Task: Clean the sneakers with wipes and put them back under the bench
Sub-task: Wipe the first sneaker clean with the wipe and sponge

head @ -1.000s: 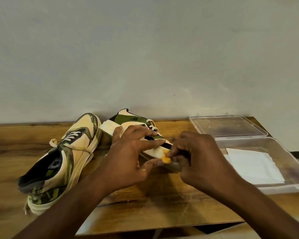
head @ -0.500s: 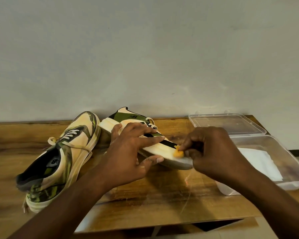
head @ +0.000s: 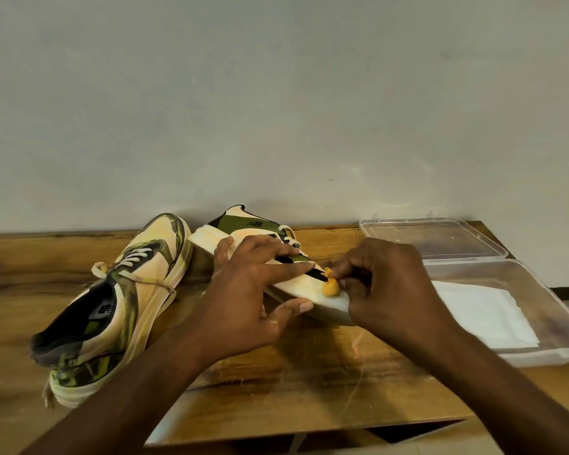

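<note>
Sneaker (head: pixel 296 280) gripped by left hand (head: pixel 253 290); right hand (head: pixel 385 290) pinches orange wipe (head: pixel 329 286) at sole edge

A single head-worn, wide-angle camera looks forward and down from the person's own eye line, squarely facing a pale wall (head: pixel 276 110) behind a wooden bench (head: pixel 309 382). It sits close: both forearms enter from the bottom edge, and the bench fills the lower half (straight lines bow toward the frame's edges). No second view exists, so nothing is shared between views.
</note>
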The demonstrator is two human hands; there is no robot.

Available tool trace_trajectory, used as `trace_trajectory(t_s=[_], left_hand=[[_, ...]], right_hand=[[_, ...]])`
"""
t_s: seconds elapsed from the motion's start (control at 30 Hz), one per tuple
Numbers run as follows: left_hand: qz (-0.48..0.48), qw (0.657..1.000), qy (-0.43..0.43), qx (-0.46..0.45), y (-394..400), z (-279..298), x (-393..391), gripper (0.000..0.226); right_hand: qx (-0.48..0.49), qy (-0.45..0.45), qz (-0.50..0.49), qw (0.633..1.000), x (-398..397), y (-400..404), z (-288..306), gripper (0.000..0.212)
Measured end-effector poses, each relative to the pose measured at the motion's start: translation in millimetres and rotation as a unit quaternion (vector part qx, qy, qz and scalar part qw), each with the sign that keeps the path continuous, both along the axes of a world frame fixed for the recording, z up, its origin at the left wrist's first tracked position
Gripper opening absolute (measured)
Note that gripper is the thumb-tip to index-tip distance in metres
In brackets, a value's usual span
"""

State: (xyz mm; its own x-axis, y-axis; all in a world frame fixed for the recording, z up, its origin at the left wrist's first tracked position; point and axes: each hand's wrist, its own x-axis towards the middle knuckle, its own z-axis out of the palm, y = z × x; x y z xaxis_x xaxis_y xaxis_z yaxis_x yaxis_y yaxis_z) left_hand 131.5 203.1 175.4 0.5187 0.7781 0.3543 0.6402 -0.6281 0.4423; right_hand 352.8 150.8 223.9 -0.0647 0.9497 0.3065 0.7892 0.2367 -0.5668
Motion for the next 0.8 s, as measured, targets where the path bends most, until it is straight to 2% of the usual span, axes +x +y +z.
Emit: trace_trajectory(t_s=[0.1,0.2,0.33,0.47,0.63,0.8], left_hand=[[-0.002,1.000,-0.001,0.007,0.1,-1.4,-2.0,0.053],[-0.006,1.000,0.006,0.012,0.0,-2.4,-6.0,0.054],[-0.006,1.000,-0.004,0.009,0.2,-2.8,-5.7,0.055],[-0.010,0.999,0.012,0.039,-0.3,-0.2,-6.1,0.058],[-0.015,0.989,0.080,0.122,-2.4,7.0,-5.9,0.080],[-0.014,0.985,0.146,0.090,-4.9,14.3,-4.5,0.108]], right_hand=[[0.016,-0.011,0.044,0.999,-13.2,-3.5,-4.2,0.024],[-0.043,-0.004,0.086,0.995,-3.8,-6.7,3.9,0.029],[-0.072,0.011,0.033,0.997,24.1,-4.6,7.0,0.034],[-0.082,0.075,-0.003,0.994,35.4,-3.0,1.2,0.033],[-0.093,0.110,-0.042,0.989,44.8,-1.4,-1.7,0.025],[-0.214,0.073,-0.033,0.974,43.3,-6.9,-7.7,0.024]])
